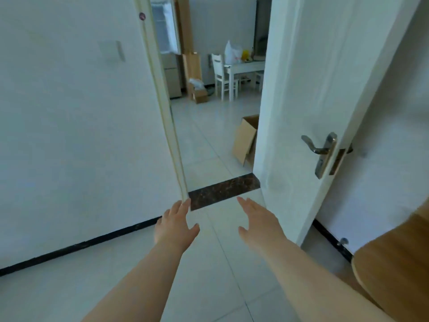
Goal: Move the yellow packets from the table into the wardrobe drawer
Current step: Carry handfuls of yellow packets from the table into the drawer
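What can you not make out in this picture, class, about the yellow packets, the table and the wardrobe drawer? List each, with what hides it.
1. Packets: the head view shows only a small yellow blob on the far table, too small and blurred to identify.
2. The table's right part is hidden by the open door.
3. Drawer: not in view; the wooden furniture is cut off by the right edge.

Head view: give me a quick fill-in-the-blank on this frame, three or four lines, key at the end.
1. The left hand and the right hand both hold ____.
2. The white door with the lever handle stands ____.
3. Beyond the dark threshold strip, a ____ box sits on the floor.
4. A white ____ stands beside the far table.
Missing words: nothing; open; cardboard; chair.
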